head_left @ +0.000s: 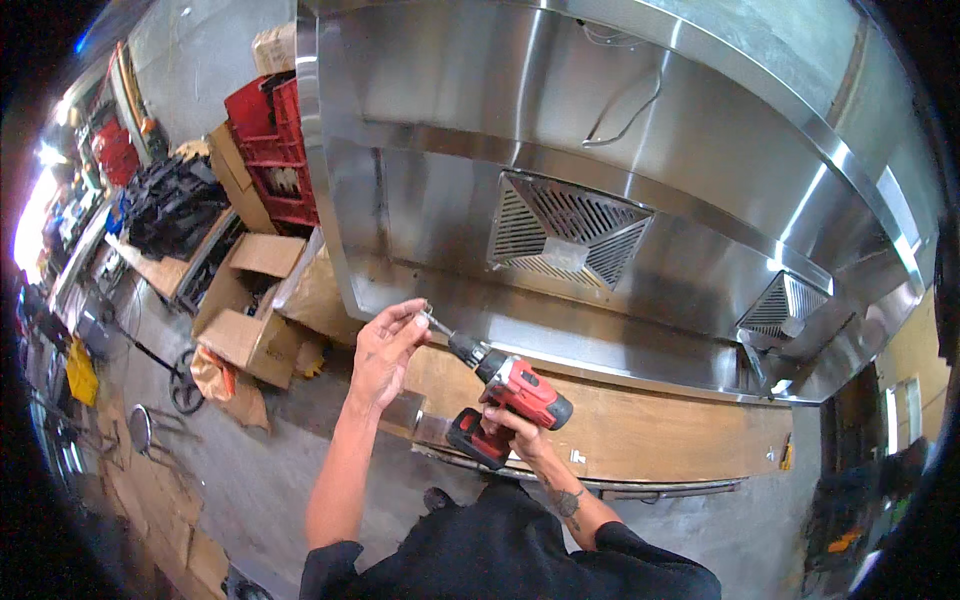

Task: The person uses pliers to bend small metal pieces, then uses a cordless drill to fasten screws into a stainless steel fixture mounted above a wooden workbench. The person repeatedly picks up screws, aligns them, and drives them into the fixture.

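My right hand is wrapped round the grip of a red and black cordless drill, whose battery hangs below. The drill's chuck points up and to the left, with a thin bit sticking out of it. At the tip of that bit, my left hand pinches with thumb and forefinger. A small piece shows between those fingertips, too small to name. Just beyond both hands stands a large stainless steel hood, with a slanted vent grille set in its inner face.
A wooden board lies below the hood, with small pieces on it. A second grille sits farther right. To the left are an open cardboard box, stacked red crates and a stool. A loose cable hangs from the hood.
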{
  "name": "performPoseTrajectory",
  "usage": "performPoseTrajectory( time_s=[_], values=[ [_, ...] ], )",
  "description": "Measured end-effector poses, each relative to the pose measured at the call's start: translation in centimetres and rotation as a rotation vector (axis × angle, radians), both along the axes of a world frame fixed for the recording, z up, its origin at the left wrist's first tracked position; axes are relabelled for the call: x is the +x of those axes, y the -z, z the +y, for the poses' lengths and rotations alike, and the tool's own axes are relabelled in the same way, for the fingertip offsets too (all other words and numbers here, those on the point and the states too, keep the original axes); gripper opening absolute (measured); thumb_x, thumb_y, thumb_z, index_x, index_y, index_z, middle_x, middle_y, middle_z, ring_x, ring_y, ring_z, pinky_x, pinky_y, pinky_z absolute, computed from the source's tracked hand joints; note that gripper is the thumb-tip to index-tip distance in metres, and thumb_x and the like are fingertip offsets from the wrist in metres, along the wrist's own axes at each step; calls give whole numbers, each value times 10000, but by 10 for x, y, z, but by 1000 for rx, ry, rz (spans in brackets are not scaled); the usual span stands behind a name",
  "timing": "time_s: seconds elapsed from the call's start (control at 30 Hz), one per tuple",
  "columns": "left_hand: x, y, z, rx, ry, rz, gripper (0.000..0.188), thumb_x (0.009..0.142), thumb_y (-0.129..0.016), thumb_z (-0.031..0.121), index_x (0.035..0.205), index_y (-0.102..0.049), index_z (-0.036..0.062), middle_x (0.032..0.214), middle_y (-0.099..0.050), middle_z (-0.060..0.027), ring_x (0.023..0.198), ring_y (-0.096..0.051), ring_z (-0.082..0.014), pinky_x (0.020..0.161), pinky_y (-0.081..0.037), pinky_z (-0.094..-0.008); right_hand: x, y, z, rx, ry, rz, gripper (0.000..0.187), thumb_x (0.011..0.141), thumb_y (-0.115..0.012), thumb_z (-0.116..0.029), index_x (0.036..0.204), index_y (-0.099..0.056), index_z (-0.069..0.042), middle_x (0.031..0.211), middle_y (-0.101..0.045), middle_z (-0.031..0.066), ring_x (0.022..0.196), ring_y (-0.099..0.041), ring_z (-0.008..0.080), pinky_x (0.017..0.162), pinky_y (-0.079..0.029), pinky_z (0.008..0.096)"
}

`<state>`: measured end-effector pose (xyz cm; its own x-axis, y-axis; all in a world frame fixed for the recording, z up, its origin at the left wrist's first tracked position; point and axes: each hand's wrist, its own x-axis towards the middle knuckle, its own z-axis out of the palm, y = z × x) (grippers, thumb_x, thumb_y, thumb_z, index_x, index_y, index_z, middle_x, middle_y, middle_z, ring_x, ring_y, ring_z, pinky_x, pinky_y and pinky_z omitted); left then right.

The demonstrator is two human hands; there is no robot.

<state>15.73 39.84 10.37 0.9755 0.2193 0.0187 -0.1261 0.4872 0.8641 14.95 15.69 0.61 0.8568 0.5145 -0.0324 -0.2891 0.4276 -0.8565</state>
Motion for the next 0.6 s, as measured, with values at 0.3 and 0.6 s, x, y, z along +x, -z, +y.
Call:
performPoseTrajectory(
  time_s=[0.3, 0.6],
  values=[
    [142, -93, -21, -27, -111, -320, 235, 936, -725, 70, 1142, -628, 13, 1031, -671, -59, 885, -648, -129, 846, -545, -270, 117, -73, 61, 315, 102, -68, 329, 827, -672, -109, 1115, -556, -3, 759, -539, 46, 606, -506, 139, 616, -433, 313],
    [274, -168, -36, 189, -157, -528, 198, 953, -710, 130, 1123, -657, 43, 1135, -702, -114, 1095, -658, -222, 983, -525, -342, 243, -130, 90, 577, 47, -138, 298, 875, -626, -126, 1126, -526, 0, 750, -529, 51, 626, -503, 130, 640, -446, 308]
  ],
)
